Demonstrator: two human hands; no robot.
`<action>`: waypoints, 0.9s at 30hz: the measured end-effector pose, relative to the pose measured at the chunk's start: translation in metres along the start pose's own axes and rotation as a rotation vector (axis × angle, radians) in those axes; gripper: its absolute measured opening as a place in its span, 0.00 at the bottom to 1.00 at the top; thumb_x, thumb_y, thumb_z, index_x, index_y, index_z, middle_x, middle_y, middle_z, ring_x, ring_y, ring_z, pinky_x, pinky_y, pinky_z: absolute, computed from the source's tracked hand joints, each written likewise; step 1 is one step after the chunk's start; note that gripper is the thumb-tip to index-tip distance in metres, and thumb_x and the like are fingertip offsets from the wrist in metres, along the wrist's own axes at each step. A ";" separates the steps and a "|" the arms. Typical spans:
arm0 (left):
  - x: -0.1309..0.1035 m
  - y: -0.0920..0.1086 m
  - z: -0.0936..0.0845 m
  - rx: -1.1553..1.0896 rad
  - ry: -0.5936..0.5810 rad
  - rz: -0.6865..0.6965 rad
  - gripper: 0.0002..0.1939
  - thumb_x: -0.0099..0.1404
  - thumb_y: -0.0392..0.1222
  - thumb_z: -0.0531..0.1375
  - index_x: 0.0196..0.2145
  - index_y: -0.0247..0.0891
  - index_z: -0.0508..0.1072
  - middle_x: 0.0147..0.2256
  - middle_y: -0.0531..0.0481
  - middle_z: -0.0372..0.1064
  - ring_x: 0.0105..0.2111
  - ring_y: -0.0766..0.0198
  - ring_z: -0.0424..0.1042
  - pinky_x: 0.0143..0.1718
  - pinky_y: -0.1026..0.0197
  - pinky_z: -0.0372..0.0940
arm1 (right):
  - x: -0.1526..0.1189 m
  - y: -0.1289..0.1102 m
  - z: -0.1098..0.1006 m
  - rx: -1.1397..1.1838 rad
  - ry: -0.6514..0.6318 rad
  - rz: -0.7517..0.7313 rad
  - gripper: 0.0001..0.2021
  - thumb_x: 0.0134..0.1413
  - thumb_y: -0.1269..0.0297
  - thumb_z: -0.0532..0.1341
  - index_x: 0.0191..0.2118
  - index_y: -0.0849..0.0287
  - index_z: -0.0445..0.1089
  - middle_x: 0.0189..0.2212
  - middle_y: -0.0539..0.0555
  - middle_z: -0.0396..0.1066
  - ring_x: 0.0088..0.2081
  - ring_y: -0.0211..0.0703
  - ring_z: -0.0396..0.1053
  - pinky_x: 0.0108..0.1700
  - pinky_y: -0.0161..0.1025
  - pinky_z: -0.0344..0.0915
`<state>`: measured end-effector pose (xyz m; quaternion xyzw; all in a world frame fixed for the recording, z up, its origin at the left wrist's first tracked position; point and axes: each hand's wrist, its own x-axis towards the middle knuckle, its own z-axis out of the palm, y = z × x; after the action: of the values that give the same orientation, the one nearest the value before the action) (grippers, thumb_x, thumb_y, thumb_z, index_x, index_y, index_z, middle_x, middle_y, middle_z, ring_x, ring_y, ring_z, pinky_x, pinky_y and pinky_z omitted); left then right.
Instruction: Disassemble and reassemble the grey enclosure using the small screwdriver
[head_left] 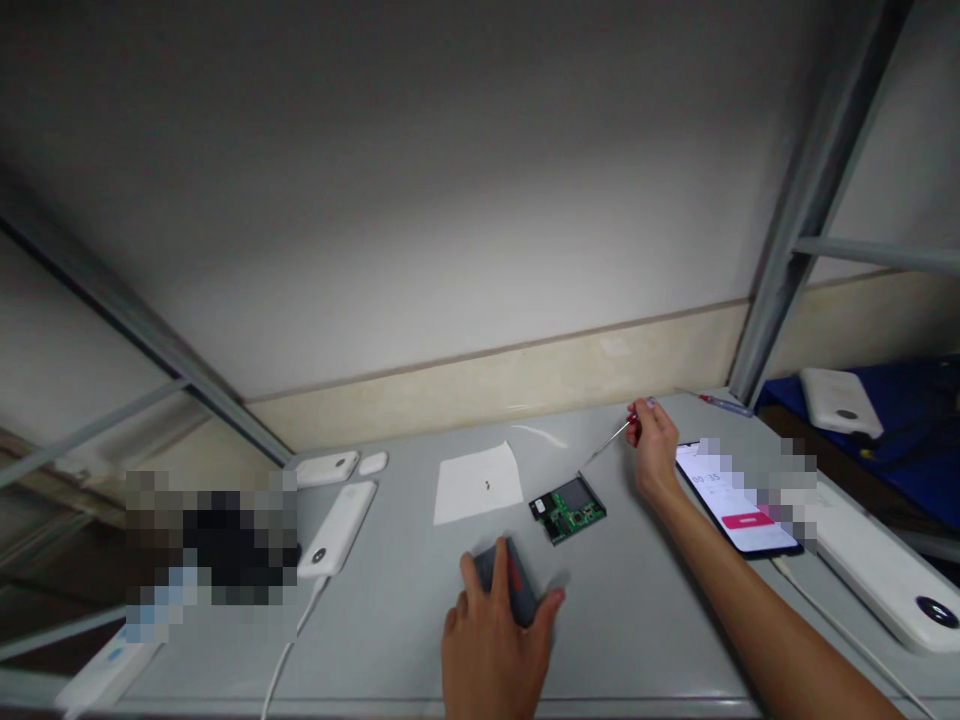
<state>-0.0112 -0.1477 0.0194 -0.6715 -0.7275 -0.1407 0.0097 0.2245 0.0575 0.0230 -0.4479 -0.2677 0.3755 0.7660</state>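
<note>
My left hand is at the front middle of the table, its fingers and thumb gripping a dark grey, flat case with a reddish mark. In my right hand is a screwdriver, its thin shaft slanting down and left. The tip is near the upper edge of a green circuit board in a dark frame; whether they touch I cannot tell. To the left of the board lies a white paper sheet with a few tiny pieces, possibly screws, on it.
A lit phone and a large white power bank lie at right. Behind the right hand rests a second screwdriver. White power banks, a cable and a small white case are at left. Metal posts flank the table.
</note>
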 end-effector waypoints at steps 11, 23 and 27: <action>-0.004 -0.037 -0.016 -0.157 -0.335 0.499 0.51 0.52 0.61 0.74 0.69 0.56 0.61 0.68 0.38 0.59 0.64 0.32 0.62 0.62 0.31 0.60 | 0.000 -0.002 0.002 0.010 -0.008 0.006 0.17 0.50 0.47 0.67 0.31 0.57 0.70 0.25 0.45 0.64 0.24 0.34 0.59 0.24 0.33 0.54; 0.004 -0.007 0.000 -0.292 -0.143 0.207 0.17 0.75 0.47 0.53 0.53 0.41 0.76 0.48 0.40 0.73 0.50 0.46 0.71 0.55 0.40 0.68 | 0.000 0.001 0.001 0.005 -0.019 0.012 0.17 0.50 0.46 0.67 0.31 0.57 0.70 0.26 0.45 0.65 0.24 0.34 0.60 0.26 0.33 0.55; 0.002 -0.015 0.008 -0.306 -0.168 0.288 0.37 0.64 0.49 0.67 0.68 0.46 0.62 0.61 0.40 0.66 0.60 0.42 0.66 0.61 0.38 0.64 | 0.001 0.002 0.000 0.001 -0.023 0.013 0.17 0.51 0.47 0.66 0.31 0.57 0.71 0.25 0.45 0.65 0.24 0.34 0.60 0.25 0.33 0.55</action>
<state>-0.0250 -0.1452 0.0091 -0.7713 -0.5925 -0.1904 -0.1329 0.2245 0.0587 0.0211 -0.4449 -0.2734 0.3857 0.7607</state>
